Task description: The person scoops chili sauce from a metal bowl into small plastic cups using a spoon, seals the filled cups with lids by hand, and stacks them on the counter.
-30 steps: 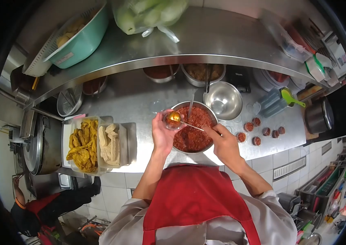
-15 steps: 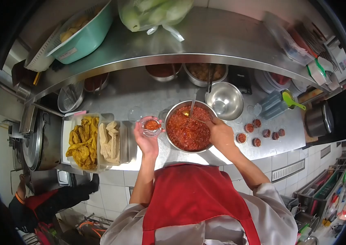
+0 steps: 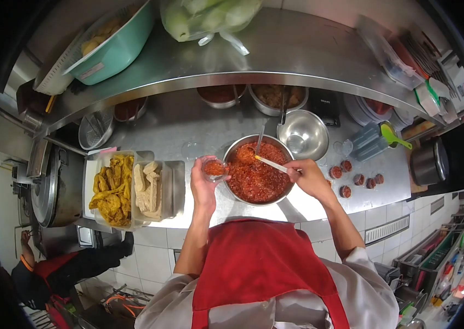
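My left hand (image 3: 203, 185) is wrapped round a small clear plastic cup (image 3: 214, 168) partly filled with red chili sauce, left of the bowl. In my right hand (image 3: 310, 176) is the pale handle of a spoon (image 3: 271, 163). Its head, heaped with sauce, is over the bowl's left half, towards the cup. Beneath it is a steel bowl (image 3: 288, 193) of chunky red chili sauce (image 3: 258, 183). A metal utensil handle (image 3: 260, 137) leans out of the bowl's far side. Several filled cups (image 3: 358, 179) are grouped right of my right hand.
An empty steel bowl (image 3: 304, 131) stands behind my right hand. Stacked clear cups (image 3: 371, 141) lie to the right. On the left are tubs of yellow pieces (image 3: 114, 189) and pale sticks (image 3: 147, 189). A steel shelf (image 3: 298, 49) overhangs the back. Another person (image 3: 73, 268) is at lower left.
My right hand has moved right and slightly back, lifting the spoon so its sauce-filled head and pale handle show. My left hand, with the cup, has shifted slightly right towards the bowl.
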A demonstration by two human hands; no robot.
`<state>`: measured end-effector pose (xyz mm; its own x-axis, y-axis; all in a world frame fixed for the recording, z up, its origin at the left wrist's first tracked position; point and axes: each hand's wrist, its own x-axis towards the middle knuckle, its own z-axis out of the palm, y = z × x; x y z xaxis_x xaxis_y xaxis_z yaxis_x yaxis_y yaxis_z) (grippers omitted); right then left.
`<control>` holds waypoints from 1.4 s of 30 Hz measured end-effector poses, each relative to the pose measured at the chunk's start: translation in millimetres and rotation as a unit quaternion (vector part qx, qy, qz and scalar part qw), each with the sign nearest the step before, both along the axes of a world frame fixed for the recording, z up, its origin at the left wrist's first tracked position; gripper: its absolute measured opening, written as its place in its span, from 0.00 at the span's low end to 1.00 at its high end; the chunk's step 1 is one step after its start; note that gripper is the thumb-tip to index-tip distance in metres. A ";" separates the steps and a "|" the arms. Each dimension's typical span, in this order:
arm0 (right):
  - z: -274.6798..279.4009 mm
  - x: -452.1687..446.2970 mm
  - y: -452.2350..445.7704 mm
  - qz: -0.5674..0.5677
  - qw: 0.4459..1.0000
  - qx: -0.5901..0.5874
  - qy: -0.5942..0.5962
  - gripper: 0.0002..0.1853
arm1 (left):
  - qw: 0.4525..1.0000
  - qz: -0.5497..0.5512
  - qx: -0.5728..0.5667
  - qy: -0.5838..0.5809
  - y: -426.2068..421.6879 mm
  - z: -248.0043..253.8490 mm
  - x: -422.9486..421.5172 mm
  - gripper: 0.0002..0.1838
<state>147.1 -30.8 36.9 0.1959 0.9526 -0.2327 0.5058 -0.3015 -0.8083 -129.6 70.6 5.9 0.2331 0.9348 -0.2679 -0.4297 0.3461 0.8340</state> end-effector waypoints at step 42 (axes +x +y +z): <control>10.3 -86.9 -9.2 0.082 0.960 0.269 0.011 0.42 | 0.963 0.008 -0.127 -0.237 -11.1 7.0 50.4 0.31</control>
